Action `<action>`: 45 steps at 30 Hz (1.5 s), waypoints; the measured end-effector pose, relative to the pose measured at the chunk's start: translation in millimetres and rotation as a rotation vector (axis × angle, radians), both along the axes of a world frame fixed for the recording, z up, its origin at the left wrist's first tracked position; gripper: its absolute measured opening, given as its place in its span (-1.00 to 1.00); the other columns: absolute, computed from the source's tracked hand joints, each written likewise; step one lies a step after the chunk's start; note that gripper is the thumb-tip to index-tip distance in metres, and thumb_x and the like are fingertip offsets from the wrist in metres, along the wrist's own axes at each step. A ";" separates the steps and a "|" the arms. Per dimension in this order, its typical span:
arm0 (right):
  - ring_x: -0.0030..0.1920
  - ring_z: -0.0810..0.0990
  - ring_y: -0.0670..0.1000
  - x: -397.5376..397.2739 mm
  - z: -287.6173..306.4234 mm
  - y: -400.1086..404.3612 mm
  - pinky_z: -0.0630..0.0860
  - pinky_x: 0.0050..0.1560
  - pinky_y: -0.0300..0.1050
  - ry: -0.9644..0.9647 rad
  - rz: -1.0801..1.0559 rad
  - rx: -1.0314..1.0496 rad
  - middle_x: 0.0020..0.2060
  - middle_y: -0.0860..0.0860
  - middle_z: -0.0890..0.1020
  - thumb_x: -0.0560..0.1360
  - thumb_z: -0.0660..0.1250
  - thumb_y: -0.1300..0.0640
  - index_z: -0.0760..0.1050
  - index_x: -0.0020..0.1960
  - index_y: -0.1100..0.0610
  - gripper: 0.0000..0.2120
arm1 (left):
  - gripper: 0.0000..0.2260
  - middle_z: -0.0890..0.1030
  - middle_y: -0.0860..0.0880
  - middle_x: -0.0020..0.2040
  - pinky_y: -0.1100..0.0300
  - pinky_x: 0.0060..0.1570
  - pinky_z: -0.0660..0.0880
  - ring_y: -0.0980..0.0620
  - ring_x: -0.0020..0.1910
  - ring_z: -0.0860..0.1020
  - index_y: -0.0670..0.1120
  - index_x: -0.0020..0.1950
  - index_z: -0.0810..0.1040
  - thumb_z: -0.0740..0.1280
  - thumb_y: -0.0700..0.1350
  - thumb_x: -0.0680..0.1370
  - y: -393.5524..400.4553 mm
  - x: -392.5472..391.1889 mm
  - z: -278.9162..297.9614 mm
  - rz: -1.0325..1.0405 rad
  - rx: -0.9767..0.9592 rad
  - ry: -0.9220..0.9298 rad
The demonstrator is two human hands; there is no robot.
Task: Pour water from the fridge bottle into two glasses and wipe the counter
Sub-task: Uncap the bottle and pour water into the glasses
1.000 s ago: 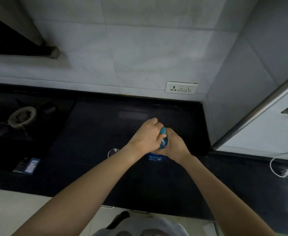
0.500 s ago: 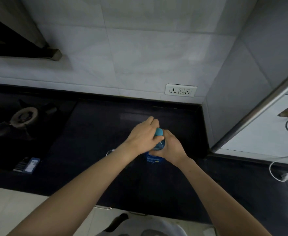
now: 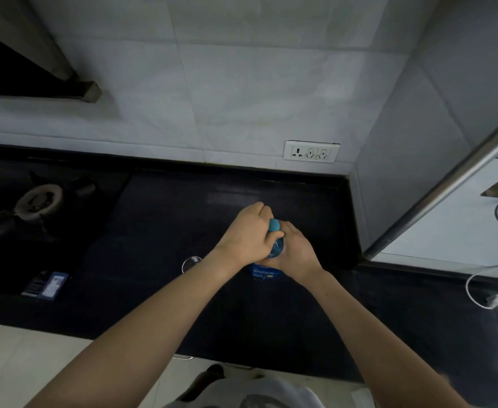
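A clear blue water bottle (image 3: 266, 270) with a blue label stands on the dark counter (image 3: 165, 219). Its teal cap (image 3: 274, 225) shows between my hands. My left hand (image 3: 249, 234) wraps over the cap and neck from the left. My right hand (image 3: 293, 251) grips the bottle's shoulder from the right. A clear glass (image 3: 191, 263) stands on the counter just left of my left forearm, partly hidden by it. I see no second glass and no cloth.
A gas burner (image 3: 37, 200) sits at the left. A small blue box (image 3: 47, 284) lies near the counter's front left. A wall socket (image 3: 311, 151) is behind. A white cable with plug (image 3: 490, 300) lies at the right, under a steel rail (image 3: 447, 187).
My left hand has shifted slightly round the cap while my right hand keeps its hold on the bottle. The bottle stays in place.
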State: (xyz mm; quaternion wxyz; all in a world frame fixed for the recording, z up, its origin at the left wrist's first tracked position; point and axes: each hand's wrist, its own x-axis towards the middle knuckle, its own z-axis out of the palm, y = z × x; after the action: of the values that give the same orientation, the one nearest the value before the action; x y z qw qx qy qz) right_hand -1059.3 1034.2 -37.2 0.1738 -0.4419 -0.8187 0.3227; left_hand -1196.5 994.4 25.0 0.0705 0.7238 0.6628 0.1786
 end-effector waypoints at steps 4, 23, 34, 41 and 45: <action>0.17 0.47 -0.08 -1.0 0.6 -0.7 0.45 0.24 -0.11 -0.015 0.016 0.022 0.17 -0.06 0.51 0.27 0.59 -0.01 0.38 0.35 0.06 -0.27 | -0.68 0.50 -0.08 -0.10 0.13 -0.07 0.46 0.00 -0.10 0.48 -0.16 -0.04 0.47 0.27 0.11 0.54 -3.1 8.1 -7.7 0.129 0.076 0.052; 0.14 0.49 -0.02 -0.7 1.4 -0.8 0.48 0.17 -0.08 -0.048 0.007 -0.016 0.11 -0.05 0.51 0.24 0.59 -0.07 0.39 0.30 0.06 -0.28 | -0.65 0.57 0.00 0.11 0.13 0.19 0.42 0.07 0.13 0.50 -0.07 0.26 0.54 0.43 -0.12 0.48 0.5 -13.2 5.0 -0.113 -0.070 -0.218; 0.17 0.47 -0.04 -3.8 1.4 -3.4 0.42 0.27 -0.08 -0.058 0.045 0.086 0.14 -0.02 0.52 0.32 0.54 -0.04 0.40 0.31 0.10 -0.36 | -0.67 0.46 -0.01 -0.12 0.17 -0.04 0.45 0.06 -0.08 0.45 -0.12 -0.03 0.54 0.45 0.11 0.42 -1.6 10.2 -8.7 0.148 0.097 -0.214; 0.17 0.46 -0.07 -0.9 -1.6 -1.2 0.47 0.24 -0.06 -0.032 0.018 0.019 0.14 -0.08 0.49 0.28 0.57 -0.07 0.38 0.32 0.03 -0.31 | -0.46 0.43 -0.01 0.31 0.12 0.30 0.36 0.04 0.30 0.37 -0.06 0.41 0.34 0.41 0.00 0.48 -6.7 -3.2 1.3 -0.004 -0.063 -0.223; 0.15 0.47 -0.05 -1.2 -4.9 -0.6 0.49 0.19 -0.06 -0.039 -0.002 0.005 0.11 -0.09 0.49 0.24 0.58 -0.10 0.36 0.32 0.04 -0.25 | -0.62 0.53 0.01 0.24 0.19 0.27 0.36 0.06 0.26 0.44 -0.05 0.36 0.45 0.34 -0.17 0.54 -7.6 -11.3 6.7 -0.109 -0.082 -0.241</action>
State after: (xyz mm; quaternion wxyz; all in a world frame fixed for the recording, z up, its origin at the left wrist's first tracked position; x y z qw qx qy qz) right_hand -1060.5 1033.6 -42.2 0.1592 -0.4483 -0.8225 0.3117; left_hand -1207.8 986.7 31.7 0.1888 0.7286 0.6158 0.2331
